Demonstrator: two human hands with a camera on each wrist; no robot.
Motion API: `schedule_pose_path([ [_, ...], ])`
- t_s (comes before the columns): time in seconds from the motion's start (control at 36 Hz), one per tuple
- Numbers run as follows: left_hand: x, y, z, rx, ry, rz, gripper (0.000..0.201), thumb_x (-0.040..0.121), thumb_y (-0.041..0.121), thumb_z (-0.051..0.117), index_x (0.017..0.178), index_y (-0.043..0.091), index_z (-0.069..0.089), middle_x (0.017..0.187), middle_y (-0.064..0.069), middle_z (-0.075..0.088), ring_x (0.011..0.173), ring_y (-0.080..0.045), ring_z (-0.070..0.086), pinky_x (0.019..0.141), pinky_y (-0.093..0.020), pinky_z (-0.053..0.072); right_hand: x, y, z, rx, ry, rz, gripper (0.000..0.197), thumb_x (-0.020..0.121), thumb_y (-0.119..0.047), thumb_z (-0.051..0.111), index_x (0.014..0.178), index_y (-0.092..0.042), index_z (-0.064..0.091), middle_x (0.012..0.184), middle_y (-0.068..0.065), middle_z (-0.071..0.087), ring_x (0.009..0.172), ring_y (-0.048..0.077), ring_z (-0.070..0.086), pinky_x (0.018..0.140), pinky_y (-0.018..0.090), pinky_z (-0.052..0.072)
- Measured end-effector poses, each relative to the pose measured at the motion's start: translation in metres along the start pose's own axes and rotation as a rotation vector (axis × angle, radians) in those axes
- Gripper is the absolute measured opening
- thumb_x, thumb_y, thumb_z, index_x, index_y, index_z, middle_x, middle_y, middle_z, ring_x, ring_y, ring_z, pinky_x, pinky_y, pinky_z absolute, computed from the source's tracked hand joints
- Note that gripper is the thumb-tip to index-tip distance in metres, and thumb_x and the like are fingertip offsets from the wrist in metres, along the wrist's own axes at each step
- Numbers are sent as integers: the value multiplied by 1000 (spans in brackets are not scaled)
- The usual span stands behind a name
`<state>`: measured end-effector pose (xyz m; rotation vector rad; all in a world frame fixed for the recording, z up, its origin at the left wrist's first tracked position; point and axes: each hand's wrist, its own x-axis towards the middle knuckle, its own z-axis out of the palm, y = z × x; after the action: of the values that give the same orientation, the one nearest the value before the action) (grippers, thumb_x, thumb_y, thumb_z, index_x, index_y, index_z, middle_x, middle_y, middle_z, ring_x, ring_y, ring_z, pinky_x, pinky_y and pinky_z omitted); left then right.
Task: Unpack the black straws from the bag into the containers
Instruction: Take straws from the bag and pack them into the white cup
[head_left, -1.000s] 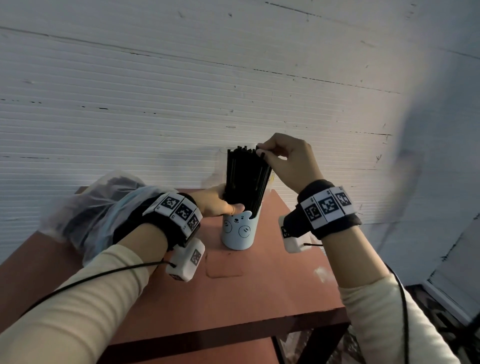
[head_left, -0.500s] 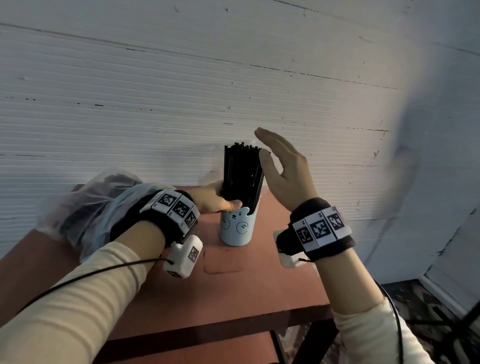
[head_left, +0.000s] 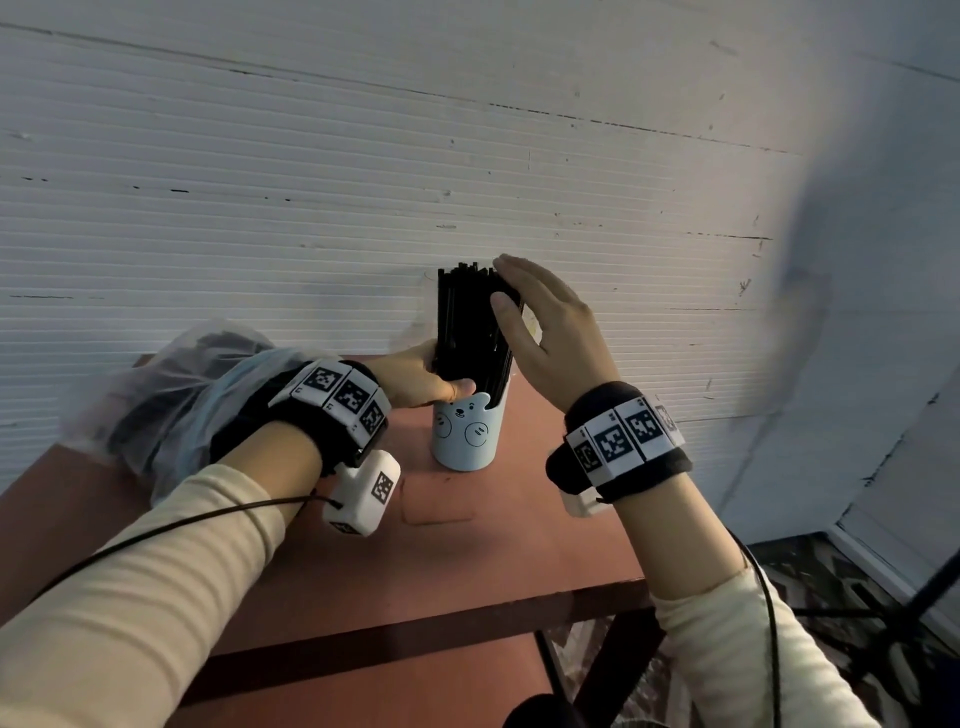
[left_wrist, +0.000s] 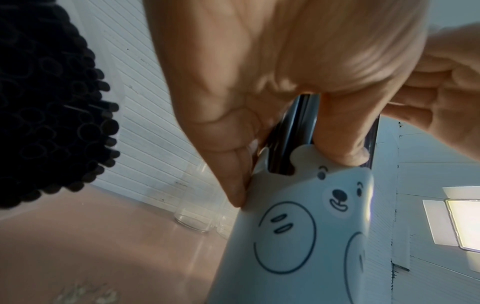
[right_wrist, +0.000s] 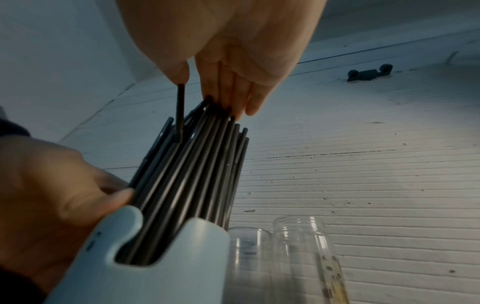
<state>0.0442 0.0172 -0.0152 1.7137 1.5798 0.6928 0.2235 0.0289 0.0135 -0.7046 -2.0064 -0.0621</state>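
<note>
Straws (head_left: 470, 322) stand upright in blue bear cup (head_left: 464, 436) near table's (head_left: 519, 551) far edge, w/ more in plastic bag (head_left: 171, 400) at far-left corner. Left hand (head_left: 415, 382) grips bundle just above cup rim; right hand (head_left: 550, 332) flat, fingers straight, pressing straw tops. Two clear jars (right_wrist: 298, 257) behind cup. Reddish-brown tabletop against white ribbed wall (head_left: 311, 182).

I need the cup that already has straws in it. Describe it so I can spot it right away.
Start at the red-brown table against the white wall. Near its far edge, between the two hands, stands a pale blue cup packed with upright black straws. Unlike the clear jars behind it, it is opaque, has a bear face drawn on it and small ears on the rim.
</note>
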Motion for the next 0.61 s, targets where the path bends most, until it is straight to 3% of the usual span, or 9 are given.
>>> schedule_pose_path([
  [0.08, 0, 0, 1, -10, 0, 10, 61, 93, 22, 63, 145, 12, 33, 141, -2, 48, 129, -14, 43, 104, -26, 33, 2, -5, 1, 4, 39, -50, 39, 97, -27, 50, 131, -9, 57, 135, 6, 56, 126, 20, 49, 107, 29, 37],
  [0.17, 0, -1, 1, -13, 19, 2, 66, 91, 28, 65, 147, 14, 32, 143, 0, 46, 133, -16, 41, 111, -31, 32, 3, -10, 2, -6, 123, -51, 37, 92, -21, 56, 128, -9, 60, 127, 8, 56, 116, 22, 49, 100, 23, 36],
  [0.22, -2, 1, 3, -7, 33, -6, 72, 87, 36, 68, 146, 16, 33, 143, 2, 47, 133, -16, 41, 113, -34, 31, 4, -11, 1, -12, 174, -29, 33, 87, -15, 60, 119, -7, 63, 115, 8, 56, 106, 23, 50, 92, 18, 36],
  [0.31, -2, 1, 6, 8, 79, -32, 92, 68, 56, 70, 146, 21, 35, 142, 2, 49, 133, -18, 44, 114, -40, 33, 3, -10, -3, -20, 200, -7, 16, 83, -12, 62, 98, -6, 64, 97, 4, 55, 91, 21, 51, 81, 14, 37],
  [0.39, -1, 0, 9, 15, 151, -42, 84, 73, 54, 72, 144, 24, 37, 140, 0, 52, 131, -21, 46, 112, -41, 35, -2, -6, -6, 23, 151, 16, 5, 82, -11, 62, 86, -8, 61, 82, -4, 53, 75, 14, 49, 71, 14, 38],
  [0.44, -2, 1, 12, 28, 189, -50, 77, 80, 50, 71, 144, 24, 37, 139, -1, 53, 129, -22, 48, 111, -40, 36, -5, -4, -6, 60, 106, 51, 5, 83, -10, 62, 88, -10, 62, 74, -6, 54, 67, 11, 49, 65, 16, 41],
  [0.61, -5, 5, 18, 55, 282, -63, 77, 79, 55, 69, 141, 20, 39, 136, -4, 55, 124, -23, 52, 101, -32, 42, -7, -5, -3, 90, 93, 113, 6, 82, -9, 63, 85, -11, 58, 73, -2, 60, 64, 12, 54, 63, 15, 44],
])
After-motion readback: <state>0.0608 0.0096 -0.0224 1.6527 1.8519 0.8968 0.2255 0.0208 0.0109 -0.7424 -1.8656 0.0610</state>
